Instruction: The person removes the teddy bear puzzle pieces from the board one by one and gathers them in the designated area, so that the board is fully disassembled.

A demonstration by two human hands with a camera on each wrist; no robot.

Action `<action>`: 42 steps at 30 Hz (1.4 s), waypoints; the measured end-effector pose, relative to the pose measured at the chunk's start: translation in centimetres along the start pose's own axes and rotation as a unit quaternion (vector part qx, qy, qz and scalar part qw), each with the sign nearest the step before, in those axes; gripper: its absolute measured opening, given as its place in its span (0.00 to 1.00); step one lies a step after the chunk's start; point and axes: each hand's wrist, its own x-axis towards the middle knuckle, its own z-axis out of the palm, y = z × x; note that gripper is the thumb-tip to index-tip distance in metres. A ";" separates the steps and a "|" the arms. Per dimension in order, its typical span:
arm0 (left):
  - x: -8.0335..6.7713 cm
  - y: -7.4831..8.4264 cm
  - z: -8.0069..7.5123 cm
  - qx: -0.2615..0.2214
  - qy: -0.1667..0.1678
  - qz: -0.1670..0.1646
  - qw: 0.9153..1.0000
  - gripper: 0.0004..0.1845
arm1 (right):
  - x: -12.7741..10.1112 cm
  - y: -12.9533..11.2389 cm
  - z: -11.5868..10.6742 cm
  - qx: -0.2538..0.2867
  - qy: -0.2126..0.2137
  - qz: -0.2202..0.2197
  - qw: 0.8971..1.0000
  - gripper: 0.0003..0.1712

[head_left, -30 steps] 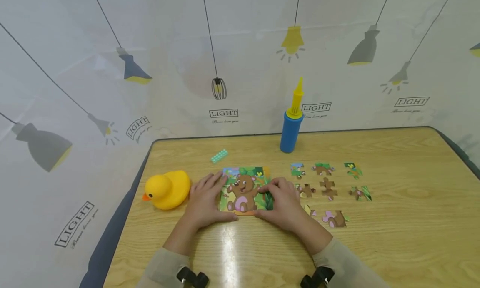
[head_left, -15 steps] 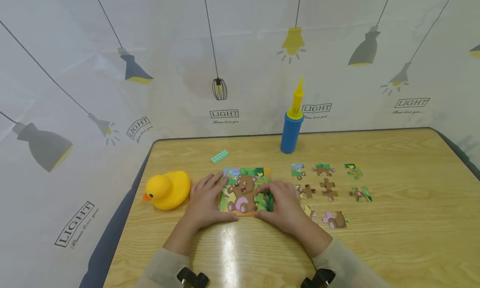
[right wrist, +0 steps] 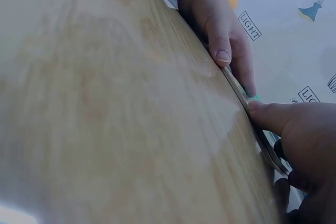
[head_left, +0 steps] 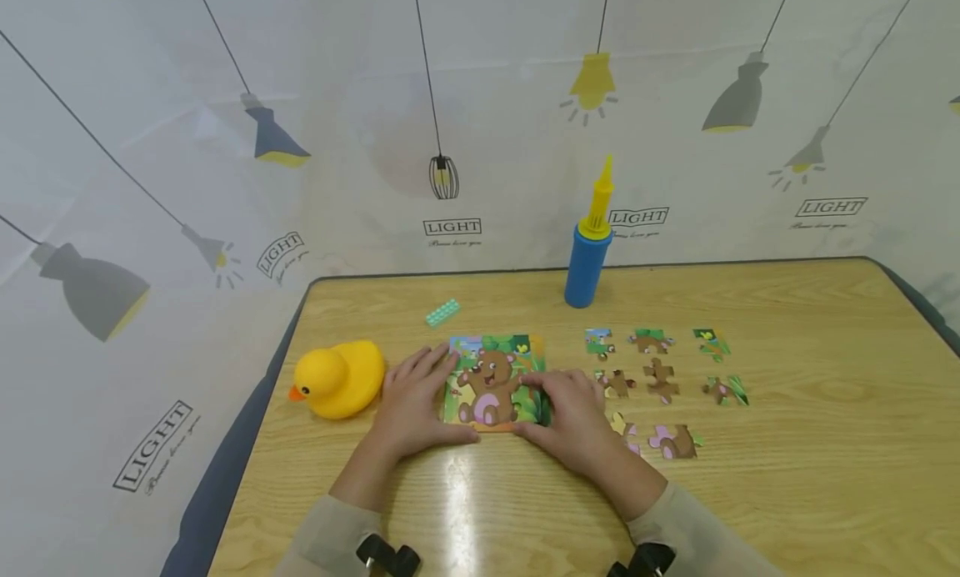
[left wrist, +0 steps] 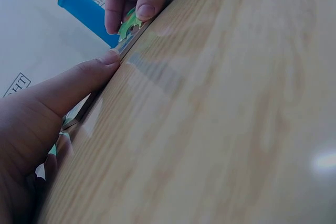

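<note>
A square jigsaw puzzle board [head_left: 487, 385] with a brown bear picture lies on the table between both hands. My left hand [head_left: 412, 402] rests at its left side, fingers extended along that edge and thumb laid along the front edge. At the lower right corner of the board, my right hand [head_left: 573, 414] pinches a green puzzle piece [left wrist: 128, 24] between thumb and index finger. The left wrist view shows that piece tilted up from the board; the right hand covers part of it in the head view.
Several loose puzzle pieces [head_left: 660, 381] lie right of the right hand, some partly behind it. A yellow rubber duck [head_left: 345, 381] sits left of the left hand. Behind the board are a teal studded strip [head_left: 442, 313] and an upright blue and yellow hand pump [head_left: 587, 264].
My right hand's knuckles have come down slightly toward the near side, its fingertips staying at the board's right edge. The left hand keeps its place; the view has shifted a little.
</note>
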 end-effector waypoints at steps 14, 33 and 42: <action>0.0 0.2 -0.1 0.005 0.002 -0.002 1.000 0.70 | -0.4 0.8 0.1 -0.070 0.067 -0.100 0.990 0.39; 0.0 0.1 0.0 -0.003 0.002 0.005 1.000 0.70 | -2.2 1.4 -0.5 -0.039 0.105 -0.188 0.976 0.35; 0.0 0.3 -0.2 0.004 0.008 0.007 1.000 0.70 | -3.9 1.7 -1.7 -0.037 0.087 -0.180 0.979 0.30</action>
